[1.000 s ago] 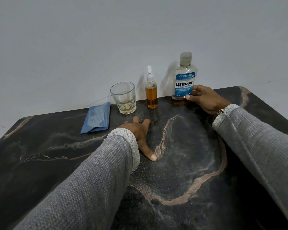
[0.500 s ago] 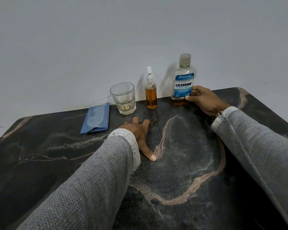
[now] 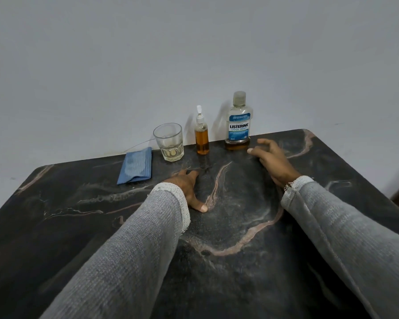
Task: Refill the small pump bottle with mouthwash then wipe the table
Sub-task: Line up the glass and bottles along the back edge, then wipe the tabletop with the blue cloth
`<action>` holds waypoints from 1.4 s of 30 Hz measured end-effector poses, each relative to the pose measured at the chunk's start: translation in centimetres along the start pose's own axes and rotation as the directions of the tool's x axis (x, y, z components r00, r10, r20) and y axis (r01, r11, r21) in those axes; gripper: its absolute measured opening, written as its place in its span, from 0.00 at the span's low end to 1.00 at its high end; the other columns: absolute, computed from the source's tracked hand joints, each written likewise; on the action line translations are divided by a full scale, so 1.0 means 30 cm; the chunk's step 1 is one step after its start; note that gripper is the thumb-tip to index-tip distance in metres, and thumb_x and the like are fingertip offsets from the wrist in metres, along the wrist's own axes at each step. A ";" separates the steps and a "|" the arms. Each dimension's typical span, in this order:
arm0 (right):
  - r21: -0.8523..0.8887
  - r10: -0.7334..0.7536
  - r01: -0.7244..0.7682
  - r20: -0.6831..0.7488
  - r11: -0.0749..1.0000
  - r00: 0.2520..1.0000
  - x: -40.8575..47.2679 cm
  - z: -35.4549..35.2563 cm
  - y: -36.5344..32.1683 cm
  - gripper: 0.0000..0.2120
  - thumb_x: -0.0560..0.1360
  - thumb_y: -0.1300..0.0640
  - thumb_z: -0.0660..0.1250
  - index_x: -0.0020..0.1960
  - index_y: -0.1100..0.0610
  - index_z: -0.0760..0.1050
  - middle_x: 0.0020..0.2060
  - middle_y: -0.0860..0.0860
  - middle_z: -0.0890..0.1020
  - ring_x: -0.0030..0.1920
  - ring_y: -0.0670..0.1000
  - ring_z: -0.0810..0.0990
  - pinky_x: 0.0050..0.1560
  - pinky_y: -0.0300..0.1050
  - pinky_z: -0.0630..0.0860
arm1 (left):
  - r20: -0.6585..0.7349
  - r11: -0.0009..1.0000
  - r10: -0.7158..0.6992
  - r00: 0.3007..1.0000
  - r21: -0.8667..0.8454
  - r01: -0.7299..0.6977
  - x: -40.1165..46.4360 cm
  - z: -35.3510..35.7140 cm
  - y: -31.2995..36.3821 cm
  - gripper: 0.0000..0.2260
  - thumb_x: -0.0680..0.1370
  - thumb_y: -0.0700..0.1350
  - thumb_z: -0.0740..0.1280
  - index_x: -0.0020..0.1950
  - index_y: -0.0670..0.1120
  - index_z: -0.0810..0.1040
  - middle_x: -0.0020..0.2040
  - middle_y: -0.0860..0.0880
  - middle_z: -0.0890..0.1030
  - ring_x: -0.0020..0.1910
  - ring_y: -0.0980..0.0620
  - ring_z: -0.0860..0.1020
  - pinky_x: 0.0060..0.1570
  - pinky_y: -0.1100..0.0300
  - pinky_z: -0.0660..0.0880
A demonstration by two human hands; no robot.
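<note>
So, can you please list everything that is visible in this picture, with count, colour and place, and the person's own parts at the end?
table: one, black marble look with pinkish veins, fills the lower part of the view
wall: one, pale grey, behind the table
cloth: one, blue, folded, far left of the row at the back
glass: one, clear, a little pale liquid at the bottom, right of the cloth
pump bottle: one, small, amber liquid, white pump, right of the glass
mouthwash bottle: one, clear with blue label, capped, amber liquid low inside, right end of the row
sleeves: two, grey knit
left hand: flat on the table
right hand: fingers loosely curled, near the mouthwash bottle, holds nothing
</note>
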State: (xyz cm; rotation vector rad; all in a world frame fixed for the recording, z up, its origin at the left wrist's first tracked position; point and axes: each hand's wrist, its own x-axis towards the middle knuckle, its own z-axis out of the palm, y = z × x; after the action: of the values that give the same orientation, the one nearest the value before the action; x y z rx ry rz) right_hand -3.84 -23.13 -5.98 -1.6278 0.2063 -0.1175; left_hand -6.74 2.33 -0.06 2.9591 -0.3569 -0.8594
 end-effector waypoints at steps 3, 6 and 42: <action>-0.058 -0.022 0.023 0.013 0.998 1.000 -0.156 0.027 -0.009 0.27 0.71 0.50 0.74 0.66 0.51 0.69 0.61 0.53 0.76 0.61 0.52 0.76 0.65 0.51 0.73 | -0.103 0.996 -0.009 0.995 -0.093 0.000 -0.060 0.049 0.006 0.39 0.71 0.56 0.74 0.76 0.47 0.60 0.75 0.42 0.63 0.73 0.40 0.64 0.69 0.41 0.66; -0.247 -0.080 0.100 0.087 0.964 0.993 -0.307 0.053 -0.026 0.27 0.73 0.47 0.72 0.67 0.53 0.68 0.65 0.52 0.73 0.64 0.50 0.73 0.66 0.49 0.70 | -0.266 0.997 -0.031 0.963 -0.077 0.011 -0.133 0.128 0.006 0.26 0.75 0.56 0.70 0.69 0.47 0.68 0.68 0.44 0.71 0.66 0.43 0.71 0.65 0.44 0.70; -0.727 -0.182 0.422 0.389 0.542 0.903 -0.356 0.812 -0.162 0.21 0.78 0.44 0.63 0.64 0.55 0.69 0.62 0.55 0.74 0.60 0.55 0.73 0.61 0.51 0.71 | -0.051 0.984 -0.111 0.993 -0.143 0.103 -0.361 0.172 -0.532 0.51 0.65 0.57 0.79 0.79 0.50 0.53 0.77 0.45 0.58 0.75 0.38 0.61 0.68 0.37 0.66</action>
State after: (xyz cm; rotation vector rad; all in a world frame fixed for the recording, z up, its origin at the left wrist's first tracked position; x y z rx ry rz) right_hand -9.09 3.13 -2.29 -2.5744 -0.3090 -0.0685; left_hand -15.03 20.49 -0.37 2.8867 -0.1294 -0.7709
